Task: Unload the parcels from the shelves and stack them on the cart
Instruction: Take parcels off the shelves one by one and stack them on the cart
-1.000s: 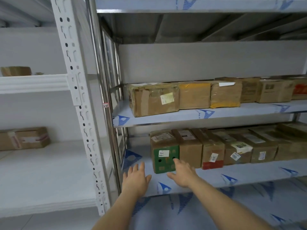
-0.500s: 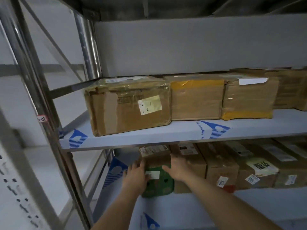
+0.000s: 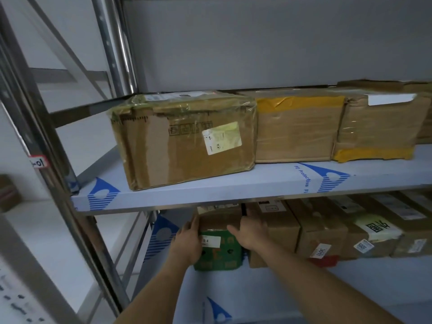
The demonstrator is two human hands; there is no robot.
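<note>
A small parcel with a green printed front and brown top [image 3: 219, 252] stands at the left end of the lower shelf [image 3: 257, 291]. My left hand [image 3: 188, 240] lies flat against its left side, fingers straight. My right hand [image 3: 251, 232] presses its right side, fingers reaching into the gap beside the neighbouring brown parcel [image 3: 273, 232]. More brown parcels [image 3: 322, 232] line the same shelf to the right. The cart is out of view.
The upper shelf [image 3: 233, 190] overhangs close above my hands. On it stand a large taped parcel [image 3: 184, 139] and yellow-taped parcels [image 3: 297, 127]. A steel upright [image 3: 117, 43] and diagonal braces stand at the left. Another box [image 3: 8, 192] sits on the far left rack.
The view has moved closer and lower toward the shelves. Both hands have gone from hovering in front of the green parcel to pressing against its two sides.
</note>
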